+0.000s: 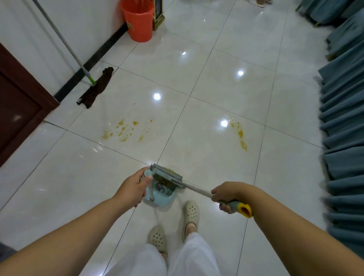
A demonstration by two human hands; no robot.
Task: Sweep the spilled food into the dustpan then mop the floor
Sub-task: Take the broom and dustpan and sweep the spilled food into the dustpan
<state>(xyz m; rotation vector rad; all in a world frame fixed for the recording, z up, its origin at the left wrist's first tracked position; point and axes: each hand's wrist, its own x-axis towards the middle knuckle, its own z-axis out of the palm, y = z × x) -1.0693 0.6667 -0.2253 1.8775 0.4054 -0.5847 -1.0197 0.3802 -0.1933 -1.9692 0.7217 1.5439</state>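
Observation:
Yellow food smears lie on the white tiles in two patches, one at the left [124,130] and one at the right [239,133]. My left hand [133,188] grips the handle top of a light blue dustpan [159,196] standing on the floor in front of my feet. My right hand [226,196] grips the grey handle of a broom [197,189], near its yellow end cap. The broom head [167,176] lies across the dustpan's mouth with yellow bits on it. A mop [95,88] with a dark cloth leans against the left wall.
An orange bucket [139,17] stands by the wall at the back. A dark wooden door [12,107] is on the left. Teal chair covers [350,125] line the right side. Another person's feet [259,0] show at the far top.

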